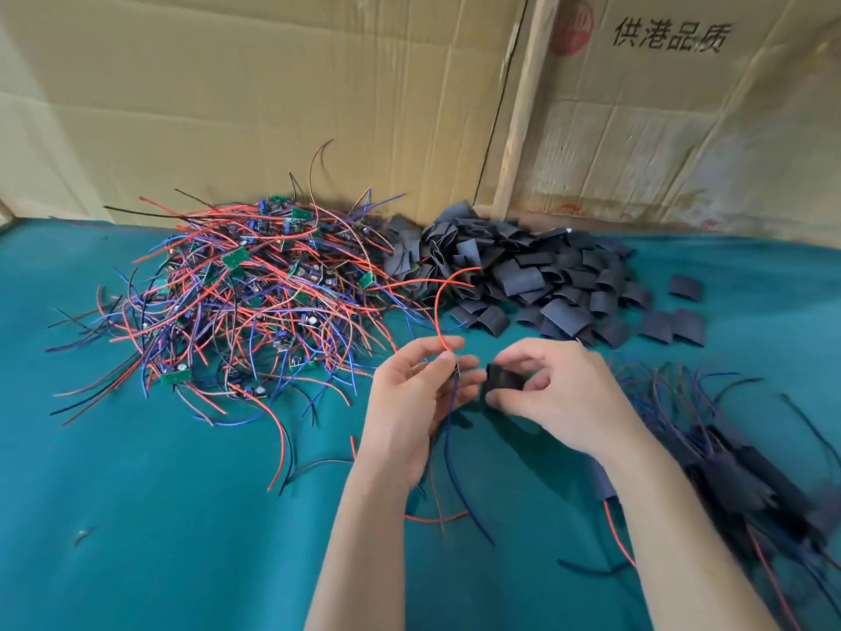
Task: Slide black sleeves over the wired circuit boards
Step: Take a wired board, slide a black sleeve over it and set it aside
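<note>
My left hand [412, 398] pinches a wired circuit board between thumb and fingers; the board is mostly hidden, and its red wire [439, 307] arcs up while a blue wire [455, 457] hangs down. My right hand [553, 393] holds a black sleeve [503, 381] just right of the left fingertips, its open end facing the board. A tangled heap of wired circuit boards [241, 293] with red, blue and black leads lies at the left. A pile of loose black sleeves [523, 275] sits behind my hands.
A teal cloth [182, 516] covers the table. Sleeved boards with trailing wires [737, 475] are heaped at the right, blurred. Creased cardboard panels [318, 93] form a wall behind the piles. A few stray sleeves [673, 327] lie right of the pile.
</note>
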A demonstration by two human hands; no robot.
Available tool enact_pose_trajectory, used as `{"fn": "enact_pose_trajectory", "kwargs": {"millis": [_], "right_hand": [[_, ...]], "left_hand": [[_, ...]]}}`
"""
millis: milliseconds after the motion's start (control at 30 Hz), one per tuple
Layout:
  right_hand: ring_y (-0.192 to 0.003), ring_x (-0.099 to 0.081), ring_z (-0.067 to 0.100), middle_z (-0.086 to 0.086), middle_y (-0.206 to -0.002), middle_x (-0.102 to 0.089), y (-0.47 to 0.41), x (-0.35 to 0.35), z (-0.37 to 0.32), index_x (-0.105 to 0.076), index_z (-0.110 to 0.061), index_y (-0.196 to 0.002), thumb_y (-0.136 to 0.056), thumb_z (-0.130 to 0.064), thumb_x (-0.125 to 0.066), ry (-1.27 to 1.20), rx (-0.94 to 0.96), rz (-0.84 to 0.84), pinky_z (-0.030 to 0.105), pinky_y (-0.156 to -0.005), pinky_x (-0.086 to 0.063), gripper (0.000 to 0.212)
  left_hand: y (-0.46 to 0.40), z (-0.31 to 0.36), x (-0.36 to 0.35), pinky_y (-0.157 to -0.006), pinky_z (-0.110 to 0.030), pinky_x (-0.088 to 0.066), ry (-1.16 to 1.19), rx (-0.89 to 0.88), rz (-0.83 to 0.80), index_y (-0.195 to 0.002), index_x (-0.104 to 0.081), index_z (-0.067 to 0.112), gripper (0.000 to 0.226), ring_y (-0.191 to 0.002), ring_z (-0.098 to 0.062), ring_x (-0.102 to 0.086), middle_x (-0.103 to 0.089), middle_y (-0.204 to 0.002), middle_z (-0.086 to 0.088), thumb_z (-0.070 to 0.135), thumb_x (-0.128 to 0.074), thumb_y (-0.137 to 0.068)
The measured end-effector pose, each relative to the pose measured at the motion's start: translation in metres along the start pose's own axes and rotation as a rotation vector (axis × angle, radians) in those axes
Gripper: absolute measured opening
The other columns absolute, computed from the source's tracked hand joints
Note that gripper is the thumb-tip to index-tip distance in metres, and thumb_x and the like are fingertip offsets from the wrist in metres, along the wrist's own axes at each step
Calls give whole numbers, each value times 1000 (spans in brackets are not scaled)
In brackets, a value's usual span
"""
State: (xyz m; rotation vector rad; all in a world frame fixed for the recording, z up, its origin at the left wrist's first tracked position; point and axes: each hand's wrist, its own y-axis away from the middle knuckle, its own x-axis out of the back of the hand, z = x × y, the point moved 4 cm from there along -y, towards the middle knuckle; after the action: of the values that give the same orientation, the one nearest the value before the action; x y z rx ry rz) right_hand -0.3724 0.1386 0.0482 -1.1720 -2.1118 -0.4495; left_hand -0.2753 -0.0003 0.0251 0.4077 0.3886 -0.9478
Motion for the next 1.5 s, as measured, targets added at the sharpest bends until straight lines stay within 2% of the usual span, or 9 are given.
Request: {"fn": "enact_pose_trajectory", "kwargs": {"millis": [133, 233, 367, 567, 733, 867, 1067, 1167, 1500], "right_hand": [[-65, -61, 8, -9, -82, -69, 5, 0, 0, -72, -36, -101, -62, -29, -94, 52, 24, 25, 15, -63, -45, 46], [-70, -61, 1, -12, -77, -70, 5, 5, 3, -76, -35, -96, -62, -34, -95, 44, 47, 108, 8, -65, -41, 39], [-56, -59, 12, 2, -76, -75, 7, 16, 5, -81, -26, -90, -66, -28, -95, -467, 27, 64, 22, -60, -51, 28], [-60, -56, 13, 16, -90, -74, 3, 18, -4, -83, -11, -93, -60, -29, -91, -999, -4, 2, 21, -54, -48, 38], [-56, -54, 8, 9, -89, -77, -3, 15, 6, -82, -13, -77, -74, -23, -83, -1201, -160, 173, 18, -51, -47, 11], [-60, -58, 8, -3, -75, -69, -4, 24, 17, -74, -18, -73, -83, -19, -82, -1324, -180, 354, 18, -56, -50, 13], [-66, -58, 6, -1, -96, -78, -1, 36, 16, -81, -19, -85, -82, -19, -76, -1425, -72, 351, 16, -66, -51, 6], [-67, -62, 6, 3, -101, -78, -2, 38, 11, -76, -14, -100, -75, -17, -74, -1468, -7, 307, 16, -67, -51, 25], [-73, -64, 14, 10, -104, -79, -5, 37, -15, -82, -17, -91, -66, -15, -82, -1320, 166, 237, 20, -68, -52, 25]], "left_hand": [[0, 1, 2, -71, -24, -60, 113, -23, 21, -103, -65, -3, 13, -87, -28, -76, -70, -91, -18, -5, -54, -98], [1, 5, 2, -79, -27, -61, 226, -40, 3, -106, -63, -7, 13, -96, -31, -74, -67, -97, -20, -7, -57, -94], [1, 11, 4, -75, -23, -60, 340, -69, 6, -99, -66, -4, 10, -104, -34, -72, -56, -130, -38, -4, -59, -92], [5, 8, -7, -64, -25, -58, 159, -5, -150, -111, -67, 0, 23, -79, -25, -73, -69, -86, -11, 1, -48, -99], [8, 3, -16, -55, -25, -49, -25, -1, -222, -107, -73, 8, 27, -64, -21, -65, -61, -72, -6, 18, -48, -103], [7, -2, -14, -48, -21, -42, -136, -43, -181, -99, -73, 10, 28, -57, -18, -61, -57, -66, -6, 21, -48, -105], [5, -6, -12, -41, -18, -35, -193, -54, -124, -96, -72, 9, 27, -55, -18, -63, -59, -63, -6, 19, -49, -105], [6, -7, -13, -41, -18, -35, -210, -49, -113, -96, -72, 9, 27, -56, -19, -65, -59, -63, -5, 19, -49, -105], [5, -6, -14, -40, -19, -34, -207, -39, -68, -92, -73, 10, 27, -55, -21, -66, -58, -63, -8, 17, -50, -105]]}}
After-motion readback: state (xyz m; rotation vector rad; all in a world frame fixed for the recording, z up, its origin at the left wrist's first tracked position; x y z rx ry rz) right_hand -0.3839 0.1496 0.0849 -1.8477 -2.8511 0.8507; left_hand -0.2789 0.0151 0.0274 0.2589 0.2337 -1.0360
